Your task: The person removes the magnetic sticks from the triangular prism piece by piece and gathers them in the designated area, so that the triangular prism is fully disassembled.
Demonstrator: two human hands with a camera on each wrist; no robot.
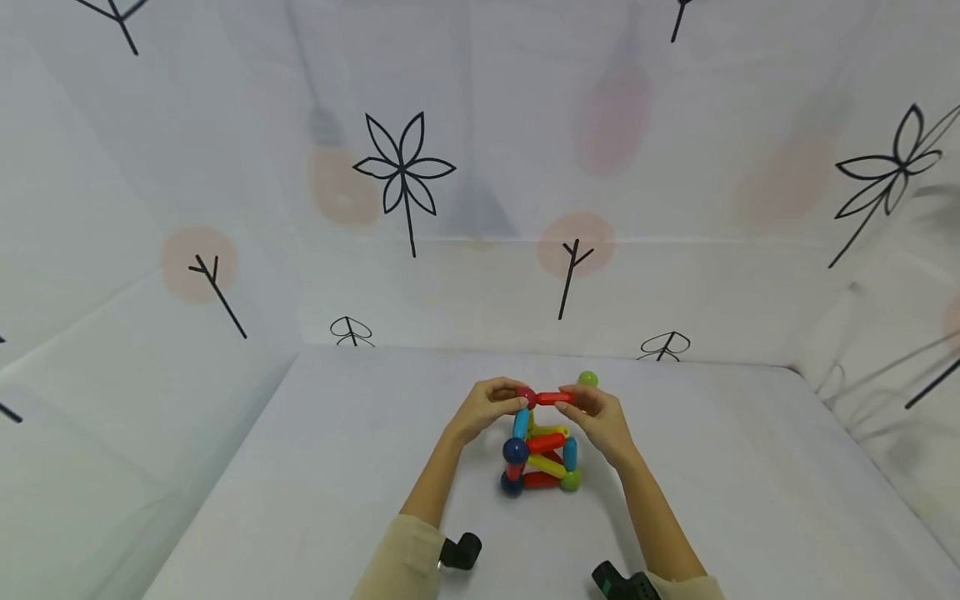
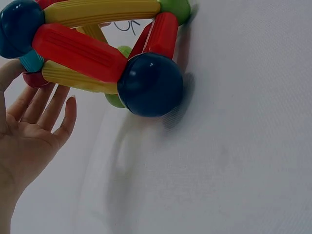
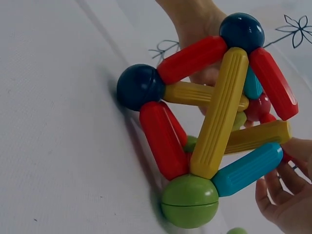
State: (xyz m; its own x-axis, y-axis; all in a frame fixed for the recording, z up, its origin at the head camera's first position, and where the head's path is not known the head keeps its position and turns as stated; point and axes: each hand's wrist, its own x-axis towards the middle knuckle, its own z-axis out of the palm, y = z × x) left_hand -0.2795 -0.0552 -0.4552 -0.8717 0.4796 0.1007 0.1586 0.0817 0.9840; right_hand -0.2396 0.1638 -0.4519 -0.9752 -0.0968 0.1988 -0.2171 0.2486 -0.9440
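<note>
The white cloth wall (image 1: 480,292), printed with black flowers and twigs, stands behind the table (image 1: 360,433). On the tabletop, between the person's forearms, rests the toy frame (image 1: 546,465), assembled from ridged rods and round balls. The left hand (image 1: 483,410) is positioned at the upper left of the frame; its thumb and fingers pinch the red ball (image 1: 528,397). The right hand (image 1: 602,421), opposite, pinches the upper red rod (image 1: 553,398) near its right end. The rod lies roughly level; its left end, as far as I can judge from here, meets the red ball. A light-blue rod (image 1: 521,423) supports that ball from the upper dark-blue ball (image 1: 515,451). A loose green ball (image 1: 588,378) sits just beyond the right hand.
</note>
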